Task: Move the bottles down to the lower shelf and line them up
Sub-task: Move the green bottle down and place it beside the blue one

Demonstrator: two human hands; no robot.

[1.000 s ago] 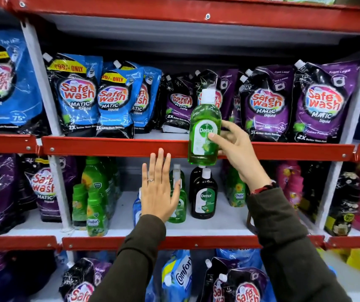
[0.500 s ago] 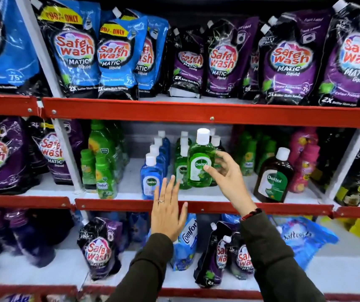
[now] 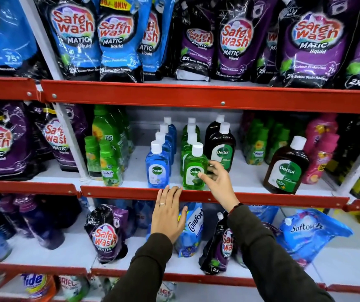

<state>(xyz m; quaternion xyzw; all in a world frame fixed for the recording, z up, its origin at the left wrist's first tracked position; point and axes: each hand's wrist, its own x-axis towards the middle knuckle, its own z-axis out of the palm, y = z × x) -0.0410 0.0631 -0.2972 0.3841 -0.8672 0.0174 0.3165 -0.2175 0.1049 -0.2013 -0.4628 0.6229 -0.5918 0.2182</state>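
Observation:
A green Dettol bottle [image 3: 193,168] with a white cap stands upright at the front of a row of green bottles on the middle shelf [image 3: 120,192]. My right hand [image 3: 220,186] is on it, thumb on the label and blurred fingers at its right side. My left hand [image 3: 168,214] is flat and holds nothing, with its fingertips on the red shelf edge just below the bottles. A row of blue Dettol bottles [image 3: 157,168] stands to the left of the green row. Two brown Dettol bottles [image 3: 221,149] stand to its right.
A larger brown Dettol bottle [image 3: 286,168] stands alone at the right front. Green Comfort bottles [image 3: 109,164] stand left of the blue row. Safe Wash pouches [image 3: 233,40] fill the upper shelf [image 3: 174,94]. More pouches lie on the shelf below.
My right hand has brought the green bottle down from the upper shelf and it now stands on the middle shelf. My left hand has dropped to the shelf edge. The view has tilted downward.

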